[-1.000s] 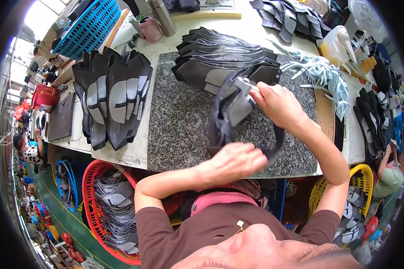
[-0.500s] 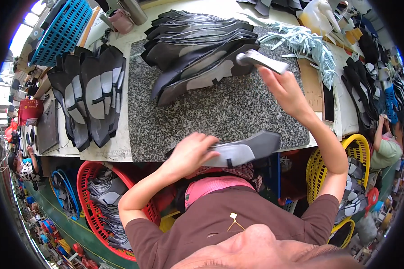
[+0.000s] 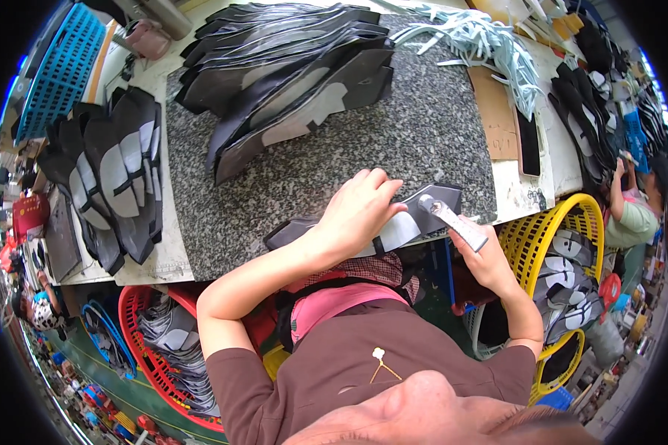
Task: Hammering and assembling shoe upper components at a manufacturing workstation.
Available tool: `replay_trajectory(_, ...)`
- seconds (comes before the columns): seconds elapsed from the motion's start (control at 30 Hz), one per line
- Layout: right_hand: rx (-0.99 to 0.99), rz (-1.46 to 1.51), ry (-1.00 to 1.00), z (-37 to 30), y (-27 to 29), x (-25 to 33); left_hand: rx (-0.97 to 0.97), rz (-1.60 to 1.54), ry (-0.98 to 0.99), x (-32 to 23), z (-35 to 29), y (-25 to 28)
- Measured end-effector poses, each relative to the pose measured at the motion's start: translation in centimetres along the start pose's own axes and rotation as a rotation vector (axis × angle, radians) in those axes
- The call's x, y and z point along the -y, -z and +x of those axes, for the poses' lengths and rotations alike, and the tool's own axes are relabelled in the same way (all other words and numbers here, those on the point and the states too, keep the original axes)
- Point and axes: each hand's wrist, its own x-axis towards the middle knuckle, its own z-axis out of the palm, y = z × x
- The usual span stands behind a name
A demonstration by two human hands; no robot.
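Since half a second ago, the left hand point(image 3: 360, 211) presses flat on the shoe upper piece point(image 3: 416, 219) at the counter point(image 3: 312, 178) edge, steadying it; at three o'clock, the right hand point(image 3: 482, 259) grips a small hammer point(image 3: 453, 221).

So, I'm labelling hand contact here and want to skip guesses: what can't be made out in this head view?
- Middle of the dark shoe piece: hidden under the left hand.
- Grip end of the metal tool: hidden inside the right hand.
- Yellow basket contents: partly hidden by its rim and the right forearm.
- Lower leaves of the stacked pieces: covered by those above.
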Motion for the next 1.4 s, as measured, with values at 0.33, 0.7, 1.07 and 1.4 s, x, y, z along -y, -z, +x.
replay_trajectory(0.33, -0.031, 0.013, -0.112, -0.3, 1.3, -0.6, 0.076, -0.043, -0.104, 0.7, 6.6, -3.0)
replay_trajectory(0.7, -0.204, -0.019, 0.060, 2.1, 4.3, -0.4, 0.087, 0.007, -0.342, 1.2, 6.8, -3.4)
replay_trajectory(1.07, -0.014, -0.078, -0.042, 1.9, 2.8, -2.4, 0.032, 0.189, -0.255, 0.5, 6.3, -2.5)
replay_trajectory(1.4, -0.072, 0.006, 0.070, 2.3, 3.6, -0.9, 0.085, 0.077, -0.305, 0.5, 4.7, -3.2)
